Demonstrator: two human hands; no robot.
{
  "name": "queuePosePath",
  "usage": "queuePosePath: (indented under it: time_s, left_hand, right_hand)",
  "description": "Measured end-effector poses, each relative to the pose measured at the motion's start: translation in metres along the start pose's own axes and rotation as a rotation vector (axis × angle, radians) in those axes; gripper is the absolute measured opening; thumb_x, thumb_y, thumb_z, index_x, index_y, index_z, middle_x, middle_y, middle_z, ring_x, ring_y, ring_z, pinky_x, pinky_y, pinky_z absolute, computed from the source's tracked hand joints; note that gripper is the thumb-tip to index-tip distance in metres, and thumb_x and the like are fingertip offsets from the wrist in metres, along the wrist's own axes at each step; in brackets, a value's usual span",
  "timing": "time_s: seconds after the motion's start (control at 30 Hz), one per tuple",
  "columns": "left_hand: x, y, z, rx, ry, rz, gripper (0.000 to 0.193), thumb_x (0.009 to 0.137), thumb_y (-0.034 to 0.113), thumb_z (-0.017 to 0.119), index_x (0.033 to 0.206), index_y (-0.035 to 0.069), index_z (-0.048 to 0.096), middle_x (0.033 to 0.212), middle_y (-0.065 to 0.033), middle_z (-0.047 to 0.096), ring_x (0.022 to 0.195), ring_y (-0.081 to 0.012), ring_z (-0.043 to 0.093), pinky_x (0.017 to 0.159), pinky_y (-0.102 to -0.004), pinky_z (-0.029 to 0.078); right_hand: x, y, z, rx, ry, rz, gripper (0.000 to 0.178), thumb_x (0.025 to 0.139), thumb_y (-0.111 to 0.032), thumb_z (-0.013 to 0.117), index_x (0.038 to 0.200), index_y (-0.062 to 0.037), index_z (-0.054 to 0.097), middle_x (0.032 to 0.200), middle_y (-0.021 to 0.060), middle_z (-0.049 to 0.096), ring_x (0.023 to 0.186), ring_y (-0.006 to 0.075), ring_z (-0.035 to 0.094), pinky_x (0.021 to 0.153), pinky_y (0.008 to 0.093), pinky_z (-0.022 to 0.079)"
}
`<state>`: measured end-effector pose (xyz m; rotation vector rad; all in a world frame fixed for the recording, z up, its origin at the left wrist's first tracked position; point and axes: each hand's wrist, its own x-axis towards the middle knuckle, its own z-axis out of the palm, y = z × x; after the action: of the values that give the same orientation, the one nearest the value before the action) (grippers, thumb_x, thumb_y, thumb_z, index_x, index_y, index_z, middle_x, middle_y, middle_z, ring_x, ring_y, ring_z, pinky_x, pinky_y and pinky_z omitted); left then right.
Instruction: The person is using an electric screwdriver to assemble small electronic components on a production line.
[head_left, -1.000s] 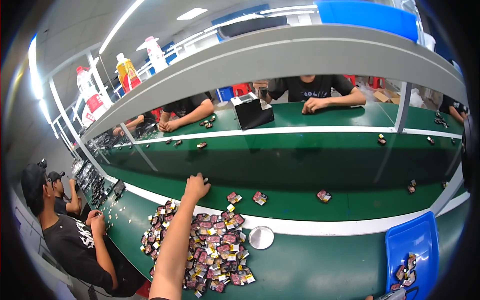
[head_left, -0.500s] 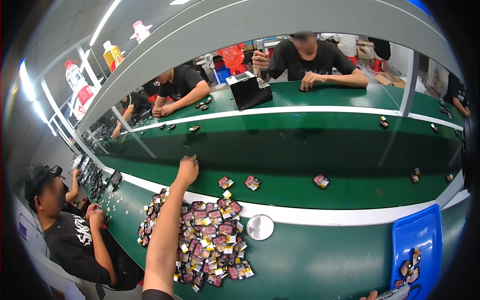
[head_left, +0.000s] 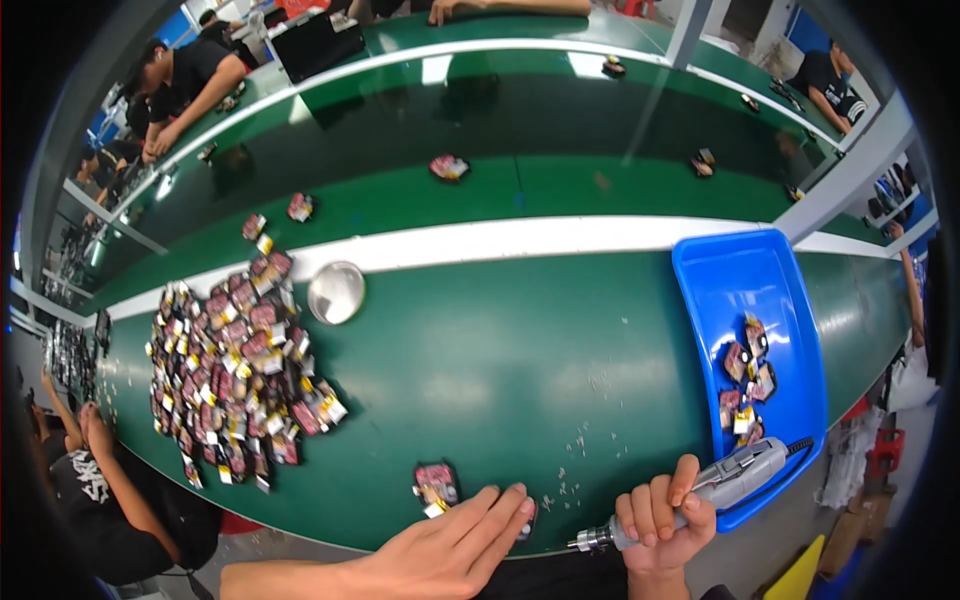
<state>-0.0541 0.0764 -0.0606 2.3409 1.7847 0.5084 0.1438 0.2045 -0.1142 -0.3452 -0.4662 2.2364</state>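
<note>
My left hand [head_left: 455,545] lies at the near edge of the green table, fingers stretched out and close together. Under its fingertips a small dark part peeks out, mostly hidden. Beside the hand is a small black electronic unit [head_left: 437,485] with a pinkish face and a yellow-and-white tab. To the right, my right hand [head_left: 660,520] is wrapped round a grey electric screwdriver [head_left: 745,475], its bit pointing left toward the left hand. A big pile of similar units [head_left: 235,365] covers the table on the left.
A blue tray [head_left: 725,260] with several units stands at the right. A round metal dish [head_left: 337,292] sits near the pile. Small pale scraps [head_left: 565,480] dot the table. Beyond a white rail [head_left: 520,237], a green belt [head_left: 380,190] carries spaced units. Co-workers sit left and across.
My left hand has come back from over the belt to the near table edge. My view has turned down and right, bringing the right hand with the screwdriver fully into sight.
</note>
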Motion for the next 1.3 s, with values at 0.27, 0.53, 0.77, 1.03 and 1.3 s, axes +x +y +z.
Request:
queuePosePath:
  time_s: [0.27,0.53,0.77,1.03,1.3]
  left_hand:
    - [-0.007,0.016,0.045,0.026,0.144,-0.145,0.04,0.062,-0.003,0.063,0.1,-0.012,0.061,0.113,-0.0238,0.059,0.092,-0.0295,0.059,0.069,-0.0321,0.055]
    - [-0.01,0.021,0.053,0.226,0.265,-0.009,0.025,0.064,-0.001,0.063,0.086,-0.012,0.065,0.096,-0.0224,0.065,0.081,-0.0297,0.064,0.065,-0.0308,0.056]
    - [-0.012,0.027,0.053,0.154,0.238,-0.075,0.023,0.069,0.0,0.062,0.087,-0.014,0.063,0.098,-0.0236,0.064,0.087,-0.0319,0.064,0.068,-0.0329,0.057]
    - [-0.021,0.032,0.039,0.08,0.011,-0.15,0.029,0.074,0.003,0.063,0.097,-0.014,0.063,0.114,-0.0269,0.059,0.105,-0.0343,0.059,0.079,-0.0334,0.055]
    - [-0.022,0.034,0.048,0.264,0.037,-0.073,0.035,0.064,0.004,0.057,0.093,-0.012,0.066,0.111,-0.0263,0.063,0.102,-0.0332,0.062,0.087,-0.0322,0.051]
  right_hand:
    - [-0.04,0.013,0.008,-0.116,-0.047,0.195,0.011,0.084,-0.016,0.05,0.084,-0.008,0.043,0.05,0.0005,0.039,0.044,0.0146,0.041,0.051,0.0325,0.04]
    - [-0.065,0.056,0.031,-0.078,0.111,0.436,0.012,0.09,-0.012,0.055,0.092,-0.0073,0.045,0.071,0.0043,0.044,0.066,0.0156,0.046,0.064,0.0285,0.038]
    - [-0.065,0.061,0.028,-0.114,0.158,0.409,0.014,0.09,-0.012,0.057,0.093,-0.0064,0.045,0.077,0.0061,0.047,0.07,0.0168,0.047,0.066,0.0295,0.04]
    - [-0.027,0.01,0.033,-0.348,-0.233,0.168,0.021,0.091,-0.024,0.052,0.085,-0.0065,0.044,0.052,0.0028,0.044,0.038,0.0157,0.043,0.044,0.0325,0.043]
    - [0.012,-0.002,0.044,-0.405,-0.269,-0.045,0.024,0.092,-0.024,0.053,0.092,-0.0034,0.043,0.06,0.0063,0.047,0.046,0.0173,0.045,0.047,0.0314,0.04]
